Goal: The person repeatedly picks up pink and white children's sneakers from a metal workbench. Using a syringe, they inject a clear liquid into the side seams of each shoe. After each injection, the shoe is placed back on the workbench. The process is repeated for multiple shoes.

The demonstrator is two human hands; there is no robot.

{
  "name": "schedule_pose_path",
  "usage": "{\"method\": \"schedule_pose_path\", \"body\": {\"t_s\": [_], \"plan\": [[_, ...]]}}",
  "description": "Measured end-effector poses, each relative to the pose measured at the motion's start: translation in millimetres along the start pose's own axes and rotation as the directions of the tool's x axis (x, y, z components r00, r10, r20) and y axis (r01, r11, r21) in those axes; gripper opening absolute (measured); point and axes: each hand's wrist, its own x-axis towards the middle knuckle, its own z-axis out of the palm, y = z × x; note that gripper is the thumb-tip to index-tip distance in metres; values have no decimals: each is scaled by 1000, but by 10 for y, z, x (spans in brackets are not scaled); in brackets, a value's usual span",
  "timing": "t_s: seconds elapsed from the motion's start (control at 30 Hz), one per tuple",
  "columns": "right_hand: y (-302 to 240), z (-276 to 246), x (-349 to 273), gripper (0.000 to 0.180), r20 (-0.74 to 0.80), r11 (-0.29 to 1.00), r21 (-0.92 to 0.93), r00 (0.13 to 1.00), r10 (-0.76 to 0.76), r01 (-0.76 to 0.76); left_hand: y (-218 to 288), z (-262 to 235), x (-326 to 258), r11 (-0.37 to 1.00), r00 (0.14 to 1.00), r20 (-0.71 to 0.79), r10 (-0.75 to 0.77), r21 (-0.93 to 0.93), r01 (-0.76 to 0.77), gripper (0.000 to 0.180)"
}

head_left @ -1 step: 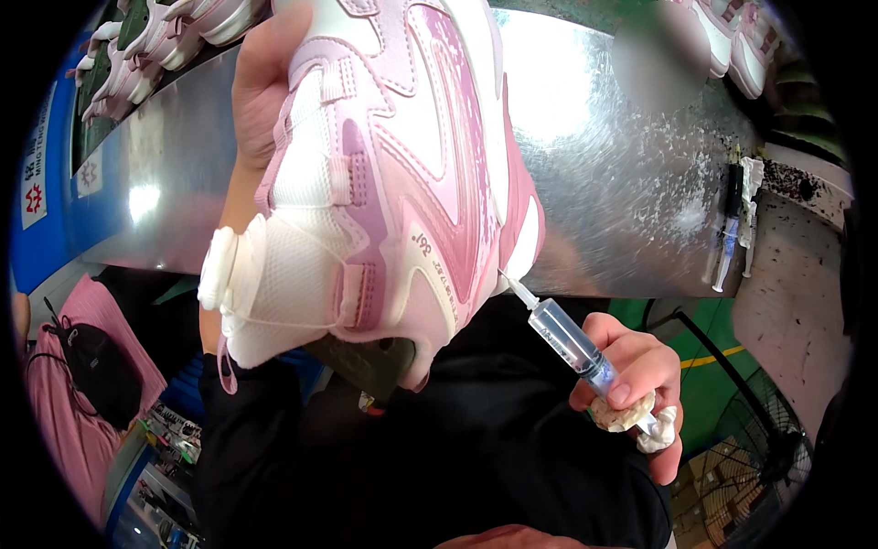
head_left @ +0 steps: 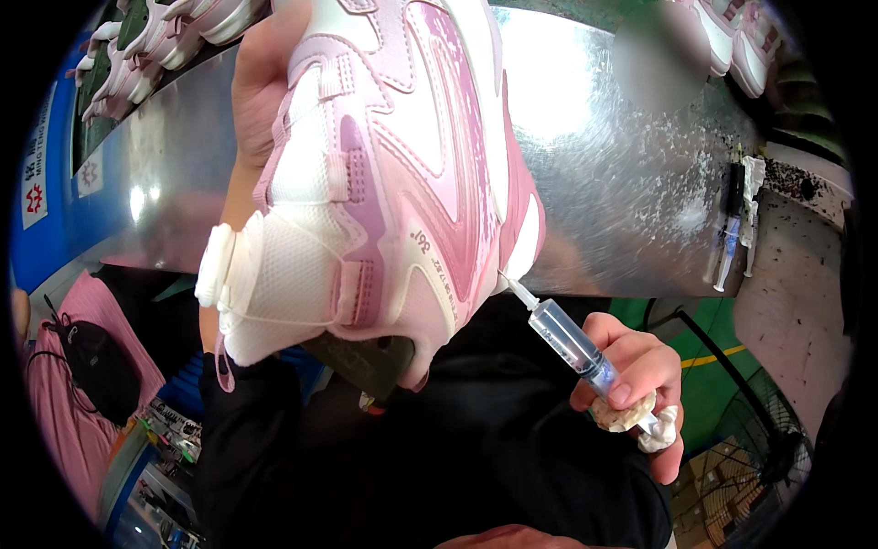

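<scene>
A pink, white and lilac sneaker fills the upper middle, held up with its heel toward me. My left hand grips it from the left, the fingers partly hidden behind it. Inside the collar sits a dark green shoe last, and a white dial with thin laces is on the tongue. My right hand is closed round a clear syringe with bluish contents. Its thin tip meets the seam between upper and sole near the heel. Lumpy off-white material wraps the syringe's rear end.
Behind the sneaker lies a shiny metal table with whitish smears. Several syringes rest at its right edge. More sneakers stand at the far left, others at the far right. A black fan stands lower right.
</scene>
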Motion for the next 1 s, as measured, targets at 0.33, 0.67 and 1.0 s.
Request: {"method": "schedule_pose_path", "body": {"t_s": [0.33,0.67,1.0], "plan": [[40,7,-2,79,-56,998,66,998,-20,23,0,2,37,1000,1000,-25,-9,-8,9,45],[92,-39,3,78,-59,995,77,997,-51,55,15,13,93,1000,1000,-16,-7,-11,7,45],[85,-17,-6,78,-69,996,78,997,-36,42,13,23,89,1000,999,-30,-22,-20,21,45]]}}
